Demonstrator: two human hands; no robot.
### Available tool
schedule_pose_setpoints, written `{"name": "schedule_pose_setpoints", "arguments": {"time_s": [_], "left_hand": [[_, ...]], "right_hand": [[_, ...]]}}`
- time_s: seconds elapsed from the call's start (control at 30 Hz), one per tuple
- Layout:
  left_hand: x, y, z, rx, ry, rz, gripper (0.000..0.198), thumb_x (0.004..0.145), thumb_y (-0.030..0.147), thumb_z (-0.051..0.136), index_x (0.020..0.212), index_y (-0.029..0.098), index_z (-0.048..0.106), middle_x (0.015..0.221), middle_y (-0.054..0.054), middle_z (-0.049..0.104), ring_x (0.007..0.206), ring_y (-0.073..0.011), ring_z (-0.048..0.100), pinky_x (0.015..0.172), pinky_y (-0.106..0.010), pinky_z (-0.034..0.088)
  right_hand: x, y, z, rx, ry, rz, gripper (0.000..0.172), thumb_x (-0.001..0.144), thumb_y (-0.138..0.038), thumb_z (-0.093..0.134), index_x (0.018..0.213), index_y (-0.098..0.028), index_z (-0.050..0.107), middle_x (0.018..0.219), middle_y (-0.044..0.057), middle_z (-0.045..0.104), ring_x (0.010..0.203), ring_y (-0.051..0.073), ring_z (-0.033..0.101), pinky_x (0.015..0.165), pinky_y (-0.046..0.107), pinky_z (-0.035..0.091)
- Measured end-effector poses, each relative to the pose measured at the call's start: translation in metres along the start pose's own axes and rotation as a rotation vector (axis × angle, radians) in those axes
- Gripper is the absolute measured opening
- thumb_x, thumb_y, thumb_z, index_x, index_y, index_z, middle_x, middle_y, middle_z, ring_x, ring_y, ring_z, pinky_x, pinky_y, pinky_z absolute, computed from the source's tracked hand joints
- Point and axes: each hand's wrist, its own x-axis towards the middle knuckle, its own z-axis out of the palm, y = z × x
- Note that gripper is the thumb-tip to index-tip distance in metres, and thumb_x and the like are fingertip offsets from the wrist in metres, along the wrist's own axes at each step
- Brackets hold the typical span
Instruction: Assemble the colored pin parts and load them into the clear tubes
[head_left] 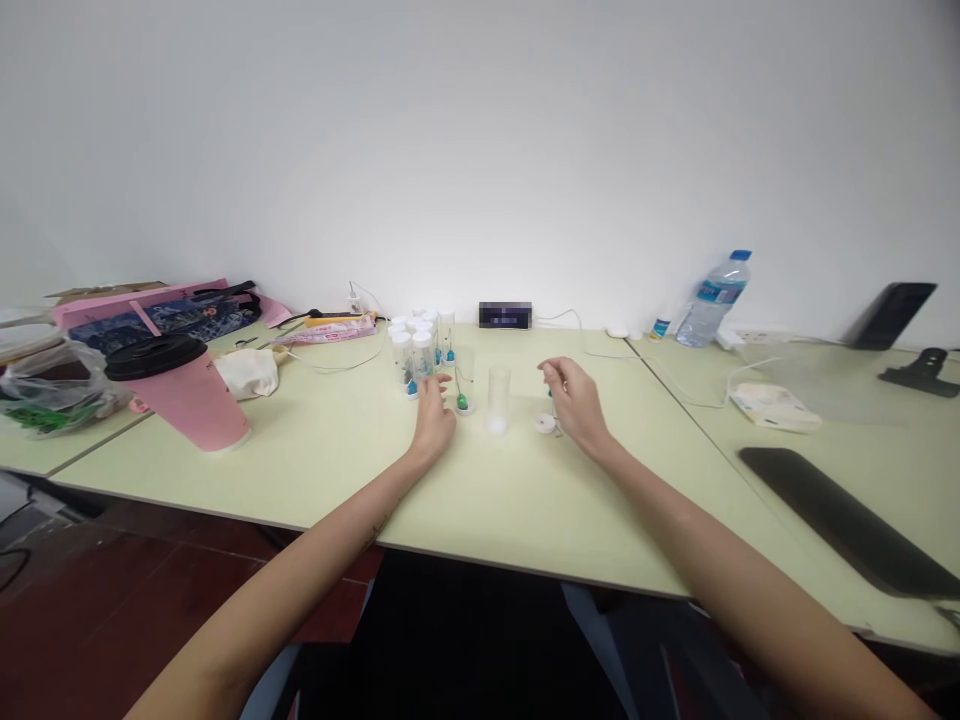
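I have the clear tube (499, 395) near the middle of the table (480, 500), standing upright with white at its foot, and I take it as the centre of my clock. Just beside it at nine o'clock is a green piece (462, 401) on a white base, a thin stem rising from it. At four o'clock a white disc (545, 424) lies near the tube, below the fingers of the right hand (566, 385).

That right hand is at three o'clock, fingers curled and thumb close to the forefinger, a narrow shape. A bit of blue shows by it, mostly covered; I can't tell whether it is held. The left hand (433, 415) is at nine o'clock, palm down, fingers reaching forward and a little apart. They overlap the nearest of the capped tubes (401, 344), so I can't tell whether they grip anything. Those tubes cluster upright at ten o'clock, white caps on top, with blue bits low inside.

Further out, I see a dark display (505, 316) at twelve, a water bottle (712, 300) tilted at two with a small bottle (659, 329) just beside it, a white packet (774, 407) at three, a long black slab (847, 520) toward four, and a pink cup (187, 400) with a black lid at nine.
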Motion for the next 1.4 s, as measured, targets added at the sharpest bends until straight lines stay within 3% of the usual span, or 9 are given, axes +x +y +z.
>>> {"name": "schedule_pose_setpoints", "arguments": {"time_s": [0.1,0.2,0.3,0.37,0.53,0.87,1.0,1.23,1.4], "left_hand": [[-0.010,0.019,-0.004,0.080,0.104,0.200,0.045,0.062,-0.006,0.039,0.097,0.021,0.044,0.106,-0.007,0.045,0.100,-0.0184,0.049,0.086,-0.035,0.045],[-0.022,0.032,0.003,0.130,-0.033,0.310,0.034,0.073,0.001,0.042,0.100,0.022,0.044,0.102,-0.005,0.049,0.094,-0.0174,0.052,0.084,-0.034,0.046],[-0.030,0.035,0.016,0.084,-0.215,0.207,0.032,0.082,0.017,0.052,0.112,0.022,0.041,0.115,-0.008,0.052,0.107,-0.0199,0.052,0.091,-0.037,0.045],[-0.029,0.033,0.024,0.022,-0.310,0.103,0.043,0.081,0.023,0.058,0.119,0.022,0.038,0.118,-0.010,0.053,0.111,-0.0208,0.053,0.094,-0.039,0.044],[-0.022,0.032,0.031,-0.104,-0.437,-0.023,0.032,0.077,0.017,0.061,0.106,0.020,0.047,0.098,-0.005,0.061,0.095,-0.0168,0.060,0.090,-0.036,0.047],[-0.023,0.039,0.027,-0.129,-0.517,0.018,0.032,0.073,0.026,0.070,0.100,0.021,0.054,0.092,-0.003,0.064,0.087,-0.0166,0.060,0.084,-0.033,0.046],[-0.022,0.037,0.027,-0.121,-0.485,0.013,0.031,0.073,0.026,0.069,0.099,0.021,0.055,0.093,-0.004,0.066,0.093,-0.0182,0.061,0.089,-0.035,0.044],[-0.020,0.031,0.030,-0.143,-0.535,0.027,0.031,0.071,0.026,0.072,0.097,0.019,0.056,0.103,-0.006,0.065,0.099,-0.0196,0.060,0.092,-0.036,0.044],[-0.023,0.042,0.022,-0.089,-0.392,0.122,0.044,0.071,0.036,0.074,0.105,0.020,0.052,0.105,-0.007,0.063,0.102,-0.0210,0.057,0.087,-0.034,0.044]], "right_hand": [[0.007,0.012,-0.010,-0.100,-0.110,0.009,0.026,0.092,-0.027,0.037,0.087,-0.020,0.061,0.082,0.004,0.066,0.076,0.019,0.060,0.067,0.030,0.042],[0.002,0.019,-0.012,-0.131,-0.234,-0.031,0.018,0.087,-0.025,0.048,0.080,-0.021,0.064,0.082,0.003,0.066,0.075,0.019,0.059,0.065,0.031,0.041],[-0.012,0.024,-0.009,-0.191,-0.342,-0.125,0.015,0.084,-0.030,0.058,0.091,-0.021,0.067,0.094,0.006,0.065,0.086,0.023,0.058,0.073,0.033,0.043],[-0.021,0.027,-0.006,-0.289,-0.381,-0.223,0.026,0.083,-0.033,0.062,0.104,-0.018,0.066,0.105,0.009,0.064,0.100,0.027,0.053,0.082,0.037,0.043],[-0.024,0.035,0.000,-0.443,-0.438,-0.299,0.022,0.087,-0.025,0.057,0.107,-0.017,0.065,0.105,0.009,0.065,0.098,0.027,0.053,0.081,0.038,0.043],[-0.023,0.033,0.000,-0.404,-0.367,-0.246,0.024,0.091,-0.027,0.049,0.107,-0.017,0.065,0.106,0.010,0.064,0.098,0.028,0.053,0.081,0.040,0.042],[-0.024,0.030,0.001,-0.358,-0.338,-0.241,0.033,0.094,-0.016,0.034,0.106,-0.018,0.065,0.105,0.010,0.065,0.097,0.026,0.053,0.081,0.039,0.042],[-0.020,0.035,-0.003,-0.337,-0.293,-0.193,0.036,0.089,-0.007,0.035,0.107,-0.017,0.065,0.103,0.010,0.065,0.095,0.025,0.053,0.078,0.035,0.041],[-0.012,0.038,-0.010,-0.350,-0.267,-0.162,0.028,0.088,-0.010,0.041,0.095,-0.019,0.067,0.096,0.008,0.065,0.089,0.024,0.054,0.074,0.033,0.042]]}}
